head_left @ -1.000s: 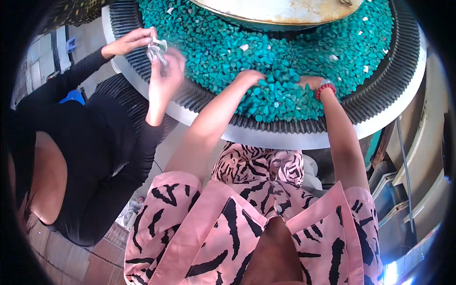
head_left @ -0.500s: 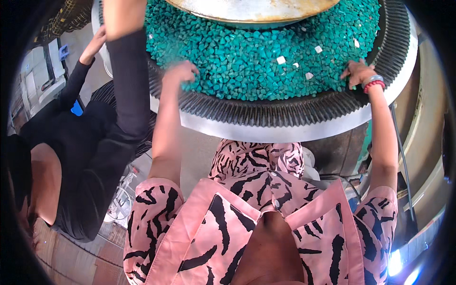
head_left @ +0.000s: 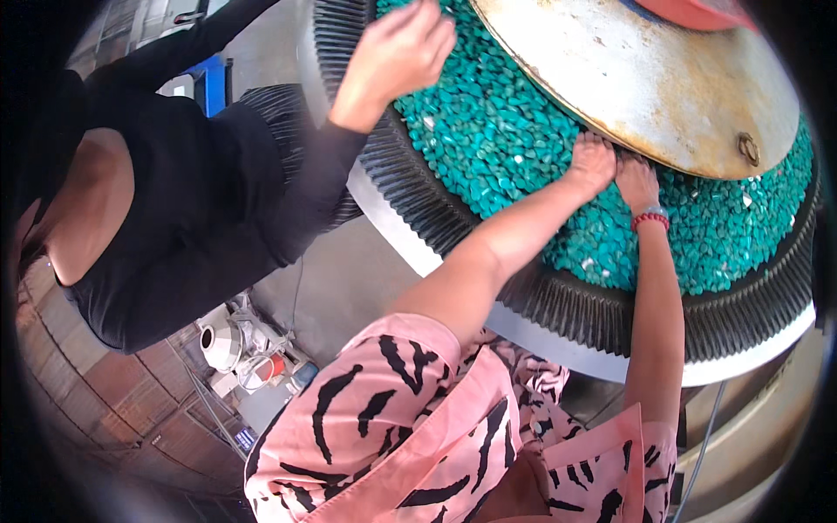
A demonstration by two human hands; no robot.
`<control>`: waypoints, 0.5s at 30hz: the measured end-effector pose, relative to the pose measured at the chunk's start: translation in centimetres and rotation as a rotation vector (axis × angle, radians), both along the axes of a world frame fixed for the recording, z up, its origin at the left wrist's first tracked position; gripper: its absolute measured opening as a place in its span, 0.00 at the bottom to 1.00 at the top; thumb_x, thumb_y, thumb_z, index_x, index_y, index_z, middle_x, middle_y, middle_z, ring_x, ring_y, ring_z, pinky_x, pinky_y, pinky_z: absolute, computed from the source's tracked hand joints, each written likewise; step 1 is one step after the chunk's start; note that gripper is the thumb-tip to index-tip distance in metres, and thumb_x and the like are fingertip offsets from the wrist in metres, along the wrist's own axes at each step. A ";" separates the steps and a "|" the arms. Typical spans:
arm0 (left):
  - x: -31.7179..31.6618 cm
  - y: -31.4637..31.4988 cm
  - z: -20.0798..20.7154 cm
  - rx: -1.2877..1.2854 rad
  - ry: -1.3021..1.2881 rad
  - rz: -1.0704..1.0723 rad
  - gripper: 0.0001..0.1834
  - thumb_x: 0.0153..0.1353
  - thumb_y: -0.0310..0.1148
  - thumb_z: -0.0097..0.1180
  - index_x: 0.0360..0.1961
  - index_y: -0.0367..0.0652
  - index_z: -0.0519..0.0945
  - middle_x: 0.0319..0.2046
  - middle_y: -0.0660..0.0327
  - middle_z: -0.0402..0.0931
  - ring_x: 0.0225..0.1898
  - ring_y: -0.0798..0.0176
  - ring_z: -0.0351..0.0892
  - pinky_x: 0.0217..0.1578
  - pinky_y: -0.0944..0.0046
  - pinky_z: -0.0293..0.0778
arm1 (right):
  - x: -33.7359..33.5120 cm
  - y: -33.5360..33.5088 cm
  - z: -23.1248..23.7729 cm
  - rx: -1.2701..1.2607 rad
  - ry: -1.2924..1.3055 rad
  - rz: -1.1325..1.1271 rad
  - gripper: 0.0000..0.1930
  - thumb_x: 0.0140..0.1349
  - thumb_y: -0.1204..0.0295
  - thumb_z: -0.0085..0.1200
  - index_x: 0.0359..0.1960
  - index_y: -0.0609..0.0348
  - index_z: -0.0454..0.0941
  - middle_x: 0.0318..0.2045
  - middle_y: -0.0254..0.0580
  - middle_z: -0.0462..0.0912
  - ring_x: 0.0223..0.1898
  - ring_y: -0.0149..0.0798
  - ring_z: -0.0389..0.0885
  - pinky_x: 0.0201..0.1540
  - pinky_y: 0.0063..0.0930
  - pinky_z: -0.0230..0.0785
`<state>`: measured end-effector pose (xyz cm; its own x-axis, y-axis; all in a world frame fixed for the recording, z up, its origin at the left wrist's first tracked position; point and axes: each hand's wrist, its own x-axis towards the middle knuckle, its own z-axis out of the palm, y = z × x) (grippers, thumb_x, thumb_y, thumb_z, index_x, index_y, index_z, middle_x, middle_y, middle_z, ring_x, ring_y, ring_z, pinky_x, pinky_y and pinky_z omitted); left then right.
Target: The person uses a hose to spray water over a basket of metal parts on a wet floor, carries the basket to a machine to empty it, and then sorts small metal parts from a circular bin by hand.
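Side by side, my left hand (head_left: 595, 164) and my right hand (head_left: 637, 181) rest on a bed of small polished green stones (head_left: 488, 139), right against the edge of a pale round metal lid (head_left: 645, 78). The fingers of both point away from me and curve down at the lid's edge. Their tips are hidden among the stones or under the rim, so a grip cannot be made out. A grey and a red bracelet circle my right wrist. A few white pieces lie scattered among the green stones.
A black ribbed ring with a white outer rim (head_left: 405, 231) surrounds the stones. A co-worker's hand (head_left: 405, 57), fingers curled, hovers over them at the left. The lid carries a small ring handle (head_left: 747, 149) and a red object (head_left: 702, 10). Machine parts (head_left: 248, 349) stand on the floor.
Both my hands have come in from the ring's near left and right edges and met at the lid. My view has turned and shifted. The co-worker's hand shows more fully over the stones.
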<state>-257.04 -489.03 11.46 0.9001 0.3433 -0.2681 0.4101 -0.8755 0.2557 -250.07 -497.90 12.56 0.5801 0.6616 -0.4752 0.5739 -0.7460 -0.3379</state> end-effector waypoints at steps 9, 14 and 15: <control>1.2 -0.1 -7.1 -0.236 0.378 0.075 0.23 0.61 0.40 0.40 0.55 0.42 0.70 0.60 0.54 0.61 0.61 0.54 0.59 0.58 0.50 0.55 | 1.2 1.4 -1.7 -0.288 0.143 0.005 0.27 0.58 0.57 0.39 0.59 0.52 0.63 0.59 0.50 0.63 0.60 0.50 0.61 0.64 0.42 0.48; 0.0 4.6 -9.6 -0.376 0.664 -0.182 0.27 0.55 0.52 0.44 0.53 0.51 0.72 0.57 0.60 0.65 0.56 0.55 0.66 0.55 0.56 0.62 | 2.5 -1.7 -6.2 -0.283 0.428 0.110 0.32 0.53 0.50 0.43 0.56 0.56 0.66 0.59 0.50 0.63 0.57 0.46 0.65 0.59 0.37 0.56; -1.8 6.1 -9.7 -0.391 0.727 -0.213 0.28 0.54 0.54 0.44 0.53 0.53 0.72 0.56 0.61 0.66 0.55 0.55 0.67 0.54 0.57 0.64 | 0.7 -1.3 -5.1 -0.257 0.587 0.099 0.30 0.53 0.51 0.45 0.54 0.59 0.68 0.55 0.51 0.67 0.54 0.47 0.68 0.55 0.36 0.59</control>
<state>-258.84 -482.91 1.79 0.4935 -0.0514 -0.8683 0.4256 -0.8563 0.2926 -249.34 -499.19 7.49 0.1178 0.5215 -0.8451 0.4185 -0.7978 -0.4341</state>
